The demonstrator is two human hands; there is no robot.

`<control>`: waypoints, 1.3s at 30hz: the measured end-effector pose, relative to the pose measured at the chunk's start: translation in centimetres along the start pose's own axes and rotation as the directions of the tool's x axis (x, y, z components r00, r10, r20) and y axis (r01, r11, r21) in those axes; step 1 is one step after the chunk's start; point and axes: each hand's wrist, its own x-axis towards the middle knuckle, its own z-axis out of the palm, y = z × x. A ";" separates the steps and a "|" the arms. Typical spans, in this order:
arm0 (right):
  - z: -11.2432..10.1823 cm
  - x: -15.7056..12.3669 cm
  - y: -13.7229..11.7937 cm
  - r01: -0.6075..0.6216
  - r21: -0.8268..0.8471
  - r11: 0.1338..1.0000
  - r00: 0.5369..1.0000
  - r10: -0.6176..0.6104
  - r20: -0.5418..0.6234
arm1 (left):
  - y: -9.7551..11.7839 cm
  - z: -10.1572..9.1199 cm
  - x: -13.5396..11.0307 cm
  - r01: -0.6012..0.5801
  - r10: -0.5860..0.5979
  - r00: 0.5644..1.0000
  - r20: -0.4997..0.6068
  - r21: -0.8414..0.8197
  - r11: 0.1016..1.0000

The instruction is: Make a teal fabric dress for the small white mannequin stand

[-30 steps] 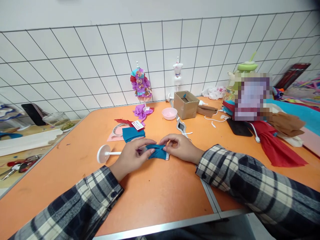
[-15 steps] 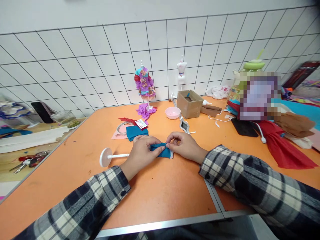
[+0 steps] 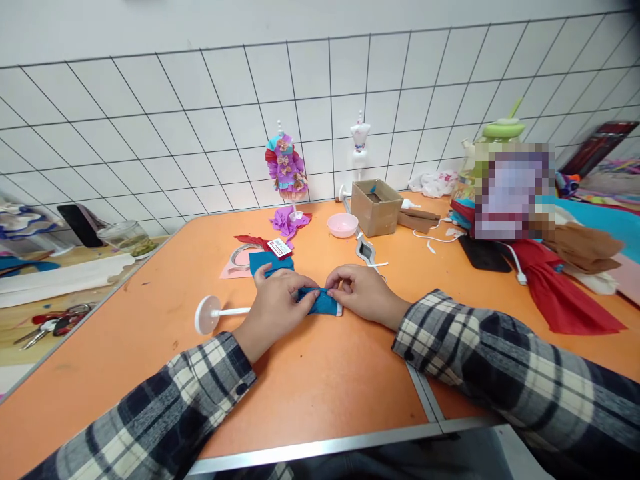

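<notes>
Over the counter (image 3: 345, 387), the blue piece (image 3: 325, 307) is pinched by the left hand (image 3: 277, 300) at nine o'clock and the right hand (image 3: 365, 293) at two — both grips clamped on it; folds should be pressed evenly, without tugging.

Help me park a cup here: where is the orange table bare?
On the orange table: between the plaid sleeves, from the held blue cloth to the metal front edge; also from the round white base to the left edge. Crowded: around the cardboard box, and the right end, with red cloth and brown cloth.
</notes>
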 end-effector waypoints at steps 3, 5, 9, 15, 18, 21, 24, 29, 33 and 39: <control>-0.2 -0.1 0.0 0.054 -0.059 0.997 0.998 -0.055 -0.017 | -0.1 -0.8 -0.2 -0.042 0.043 0.999 -0.012 0.054 0.998; -0.3 -0.1 0.0 0.039 -0.065 0.997 0.999 -0.040 -0.015 | -0.4 -1.3 -0.4 -0.066 0.069 0.997 -0.029 0.097 0.993; -0.3 -0.2 0.0 0.067 -0.072 0.995 0.998 -0.068 -0.006 | -1.2 -1.7 -0.4 -0.176 0.173 0.984 0.033 0.155 0.972; -0.7 -0.3 0.2 0.233 -0.181 0.955 0.972 -0.230 0.040 | -1.2 -2.4 -0.3 -0.338 0.331 0.941 0.064 0.188 0.922; -1.4 -0.4 0.1 0.360 -0.242 0.901 0.933 -0.339 0.124 | -1.2 -2.8 -0.3 -0.386 0.374 0.922 0.096 0.204 0.900; -2.0 -0.6 0.2 0.448 -0.292 0.845 0.893 -0.409 0.185 | -1.6 -3.2 -0.4 -0.420 0.399 0.907 0.136 0.210 0.883; -2.3 -0.7 0.5 0.482 -0.323 0.815 0.876 -0.436 0.207 | -1.9 -3.4 -0.5 -0.434 0.413 0.899 0.143 0.192 0.880; -2.4 -0.7 0.9 0.486 -0.352 0.800 0.874 -0.433 0.223 | -1.5 -3.1 -0.8 -0.438 0.431 0.899 0.080 0.210 0.874; -2.8 -0.6 1.0 0.516 -0.382 0.767 0.857 -0.457 0.240 | -1.1 -2.8 -0.8 -0.451 0.436 0.892 0.117 0.229 0.863; -3.7 -0.3 1.4 0.565 -0.379 0.733 0.824 -0.483 0.296 | -1.1 -3.0 -0.6 -0.453 0.434 0.892 0.128 0.241 0.859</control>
